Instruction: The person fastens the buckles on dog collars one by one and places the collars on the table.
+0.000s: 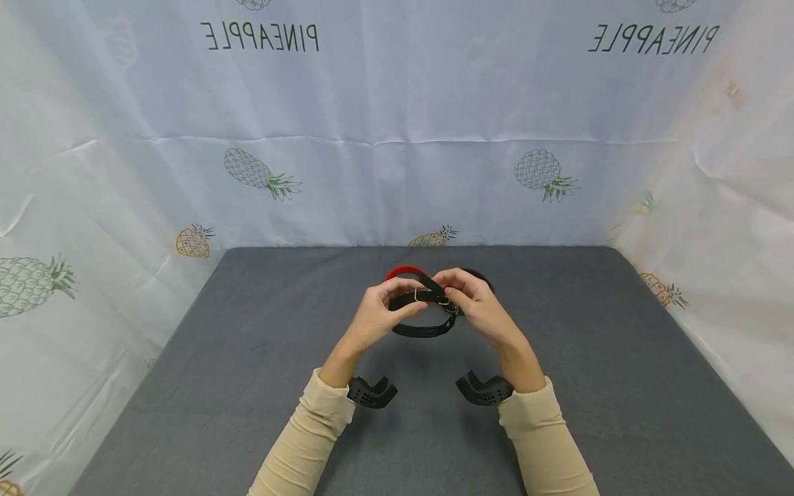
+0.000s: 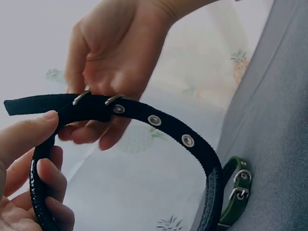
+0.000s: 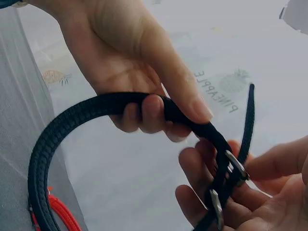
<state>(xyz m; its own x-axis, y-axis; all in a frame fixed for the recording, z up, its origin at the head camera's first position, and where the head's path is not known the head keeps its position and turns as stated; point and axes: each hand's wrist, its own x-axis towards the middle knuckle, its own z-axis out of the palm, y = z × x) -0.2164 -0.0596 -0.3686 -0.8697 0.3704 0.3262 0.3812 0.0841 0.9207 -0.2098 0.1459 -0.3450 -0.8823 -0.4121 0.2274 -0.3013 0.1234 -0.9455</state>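
A black pet collar [image 1: 424, 332] is held up between both hands above the table, bent into a loop. My left hand [image 1: 377, 310] grips the strap on one side, its thumb pressing from above and its fingers curled beneath. At the metal buckle [image 3: 236, 166], my right hand [image 1: 486, 311] pinches the strap with thumb and fingers. The strap's free end [image 2: 36, 103] sticks out past the buckle and keeper ring, as the left wrist view shows. Metal-rimmed eyelets [image 2: 154, 120] run along the collar.
Behind the hands lies a red collar [image 1: 404, 269] on the grey table [image 1: 248, 358]. A green collar [image 2: 236, 207] with a metal buckle lies on the right side. Pineapple-printed curtains [image 1: 397, 103] enclose the table's back and sides.
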